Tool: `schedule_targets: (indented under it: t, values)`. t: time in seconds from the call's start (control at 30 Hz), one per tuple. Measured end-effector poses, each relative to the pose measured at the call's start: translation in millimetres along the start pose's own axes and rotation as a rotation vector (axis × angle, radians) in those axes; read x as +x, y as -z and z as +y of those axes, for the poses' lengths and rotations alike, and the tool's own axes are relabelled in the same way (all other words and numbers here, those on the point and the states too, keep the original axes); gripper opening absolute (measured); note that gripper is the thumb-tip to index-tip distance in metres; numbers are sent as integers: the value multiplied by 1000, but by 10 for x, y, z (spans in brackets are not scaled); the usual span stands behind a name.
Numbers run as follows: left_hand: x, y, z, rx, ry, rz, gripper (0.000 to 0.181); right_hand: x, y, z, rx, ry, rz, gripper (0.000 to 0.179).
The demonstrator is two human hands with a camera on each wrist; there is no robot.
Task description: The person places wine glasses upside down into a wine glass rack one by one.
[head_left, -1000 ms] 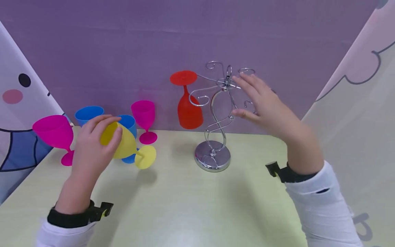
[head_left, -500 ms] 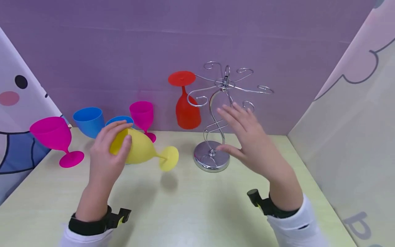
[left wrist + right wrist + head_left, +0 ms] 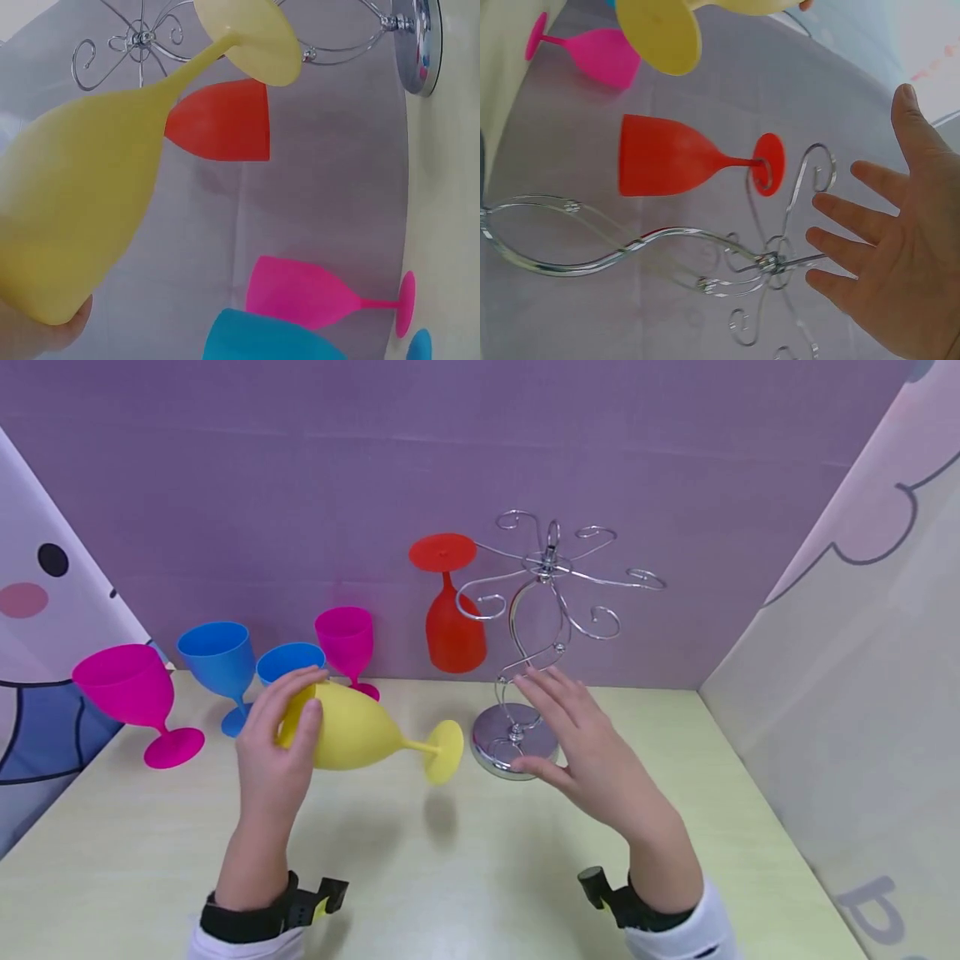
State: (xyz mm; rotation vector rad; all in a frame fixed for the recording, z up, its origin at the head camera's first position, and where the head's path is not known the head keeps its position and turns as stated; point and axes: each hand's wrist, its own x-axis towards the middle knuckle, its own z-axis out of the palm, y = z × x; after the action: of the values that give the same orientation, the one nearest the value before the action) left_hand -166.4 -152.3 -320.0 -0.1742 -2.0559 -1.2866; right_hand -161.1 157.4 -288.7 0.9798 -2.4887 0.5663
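My left hand [image 3: 277, 760] grips a yellow goblet [image 3: 356, 727] by its bowl, near the rim. The goblet lies tilted on its side in the air, its foot pointing right. My right hand [image 3: 585, 752] holds nothing; in the right wrist view its palm [image 3: 915, 262] shows with the fingers spread. Behind that hand stands a chrome wire rack [image 3: 517, 743] with several curled arms. A red goblet [image 3: 456, 631] hangs upside down from the rack's left arm, its foot uppermost.
At the left stand a pink goblet [image 3: 127, 685], a blue goblet [image 3: 219, 658], a second blue goblet [image 3: 288, 658] partly hidden by my left hand, and another pink goblet [image 3: 347, 639] farther back. A purple backdrop [image 3: 300, 485] rises behind the pale table [image 3: 465, 877].
My left hand has carried the yellow goblet rightward, away from the standing goblets. The right hand has come down from beside the rack's top to in front of its base.
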Motion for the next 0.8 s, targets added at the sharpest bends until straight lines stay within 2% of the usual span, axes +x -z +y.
schedule_targets:
  t: [0.17, 0.3, 0.5, 0.67, 0.8]
  values:
    - [-12, -39, -23, -45, -10, 1, 29, -100, -172, 101, 57, -132, -39, 84]
    - [-47, -55, -29, -82, -6, -2, 29, -180, -327, 179, 115, -178, -68, 87]
    - [-104, -97, -40, -233, 74, -27, 31, -225, -472, 246, 172, -195, -90, 88]
    - [-95, -146, -49, -341, 152, -51, 32, -203, -505, 303, 184, -184, -102, 92]
    - [-108, -222, -30, -418, 226, -95, 33, -207, -513, 352, 198, -184, -110, 96]
